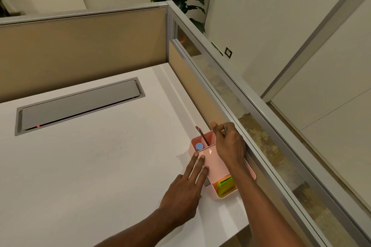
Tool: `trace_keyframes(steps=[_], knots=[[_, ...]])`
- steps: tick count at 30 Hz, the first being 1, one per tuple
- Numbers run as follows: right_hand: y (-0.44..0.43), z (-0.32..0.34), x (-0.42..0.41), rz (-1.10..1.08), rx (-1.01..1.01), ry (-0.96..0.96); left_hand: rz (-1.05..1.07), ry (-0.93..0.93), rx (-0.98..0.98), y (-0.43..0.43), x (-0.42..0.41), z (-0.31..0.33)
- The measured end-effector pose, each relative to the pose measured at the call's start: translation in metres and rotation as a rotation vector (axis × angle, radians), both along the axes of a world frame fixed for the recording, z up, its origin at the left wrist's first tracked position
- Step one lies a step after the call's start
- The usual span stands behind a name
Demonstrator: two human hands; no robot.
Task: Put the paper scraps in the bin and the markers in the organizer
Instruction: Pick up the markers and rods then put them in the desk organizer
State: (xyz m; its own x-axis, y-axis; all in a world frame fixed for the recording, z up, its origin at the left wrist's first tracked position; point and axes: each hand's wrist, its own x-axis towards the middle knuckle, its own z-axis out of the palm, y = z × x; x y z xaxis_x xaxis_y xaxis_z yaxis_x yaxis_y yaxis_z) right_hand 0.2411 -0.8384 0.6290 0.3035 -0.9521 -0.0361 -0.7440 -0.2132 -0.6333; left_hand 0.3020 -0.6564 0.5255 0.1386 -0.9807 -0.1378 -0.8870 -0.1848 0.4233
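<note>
Currently, right hand [228, 144]: fingers pinched on a slim marker [224, 127], held over the far compartment
Left hand [185, 190]: fingers spread flat, touching the pink organizer [214, 163]; nothing is gripped
Organizer: set on the desk [100, 166] beside the partition [202, 94]; judged light, easily shoved
Marker: judged light, stiff, smooth; best pinched mid-barrel

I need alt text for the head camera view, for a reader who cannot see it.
A right hand lowers a thin pen into a pink organizer on a white desk, while the left hand rests flat against its side.
</note>
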Motion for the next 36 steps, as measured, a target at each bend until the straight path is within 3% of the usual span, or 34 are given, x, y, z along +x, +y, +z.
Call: trace_keyframes(steps=[3, 7, 11, 18, 26, 36], knots=[[-0.004, 0.007, 0.002, 0.05, 0.056, 0.042, -0.009, 0.004, 0.005, 0.0, 0.0, 0.002], [-0.006, 0.024, 0.005, -0.004, 0.044, -0.25, -0.02, 0.013, 0.018, 0.0, 0.001, 0.003], [-0.006, 0.037, 0.009, 0.028, -0.095, -0.376, -0.017, 0.016, 0.005, 0.0, 0.001, 0.003], [-0.01, 0.057, 0.015, 0.095, -0.013, -0.552, 0.013, 0.017, -0.038, 0.0, 0.0, -0.003], [-0.012, 0.051, 0.015, 0.174, -0.174, -0.394, 0.032, 0.008, -0.058, 0.0, -0.002, -0.008], [-0.014, 0.02, 0.009, 0.264, -0.143, -0.116, 0.013, 0.029, -0.048, 0.001, 0.0, -0.007]])
